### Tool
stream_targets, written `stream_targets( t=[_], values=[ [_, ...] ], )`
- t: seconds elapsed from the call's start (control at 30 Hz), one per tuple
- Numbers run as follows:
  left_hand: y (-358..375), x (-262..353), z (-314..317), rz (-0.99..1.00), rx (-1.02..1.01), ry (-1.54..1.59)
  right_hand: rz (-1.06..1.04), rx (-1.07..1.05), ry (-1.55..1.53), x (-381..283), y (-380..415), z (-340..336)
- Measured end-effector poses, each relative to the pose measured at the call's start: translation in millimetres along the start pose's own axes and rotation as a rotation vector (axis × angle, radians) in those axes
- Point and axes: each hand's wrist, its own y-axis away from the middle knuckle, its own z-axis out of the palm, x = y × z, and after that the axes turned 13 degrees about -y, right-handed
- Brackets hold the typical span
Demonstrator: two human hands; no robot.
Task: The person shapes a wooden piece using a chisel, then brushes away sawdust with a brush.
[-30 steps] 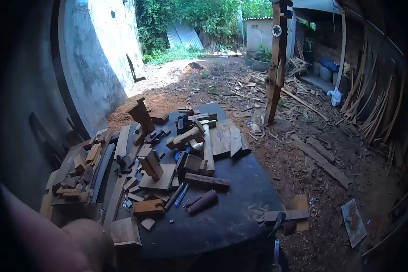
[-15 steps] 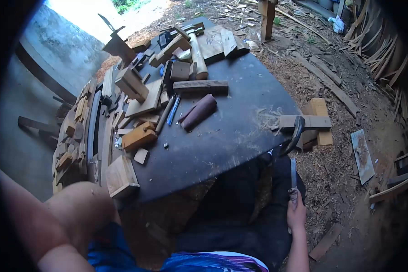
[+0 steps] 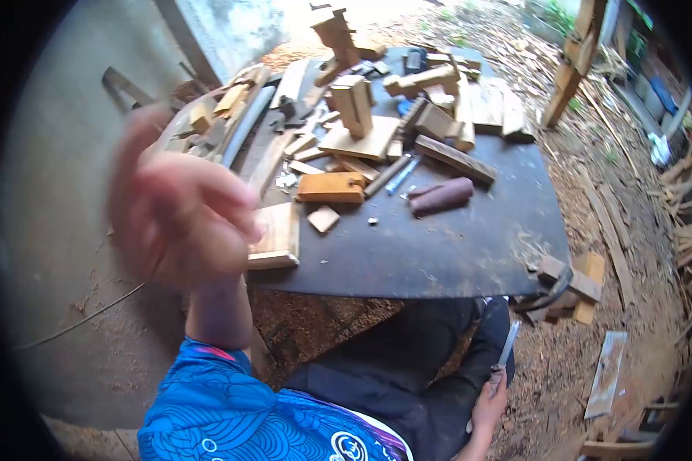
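Bladed tool (image 3: 509, 346): located just beyond the near right edge of the table (image 3: 361, 269), beside dark trousers (image 3: 384, 349). Right hand (image 3: 490, 399): fingers closed around its handle. Left hand (image 3: 184, 211): blurred, raised at the table's near left corner, by a wooden block (image 3: 275, 237); thumb spread wide, fingers partly bent. Orange wooden block (image 3: 327, 187): on the table.

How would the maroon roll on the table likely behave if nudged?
The maroon roll would probably turn over readily, being rounded and lying on its side. Its uneven, flap-like end suggests a wound sheet, so it may be light and give when squeezed.
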Motion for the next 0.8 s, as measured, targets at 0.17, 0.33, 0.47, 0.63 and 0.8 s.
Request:
stream_targets(
  t=[0.17, 0.33, 0.47, 0.63, 0.8],
  values=[
    [17, -55, -10, -0.405, -0.799, -0.351, 0.093, -0.142, 0.142, -16, -13, 3],
    [61, -83, -12, -0.361, -1.262, -0.536, -0.025, -0.163, 0.042, -18, -27, 10],
    [77, -86, 6, -0.310, -1.273, -0.582, 0.053, -0.169, 0.100, -34, -20, 17],
    [77, -94, 20, -0.292, -1.273, -0.630, 0.233, -0.146, 0.130, -52, -17, 3],
    [65, -80, 20, -0.329, -1.266, -0.528, 0.023, -0.083, 0.022, -15, -16, 17]
  ],
)
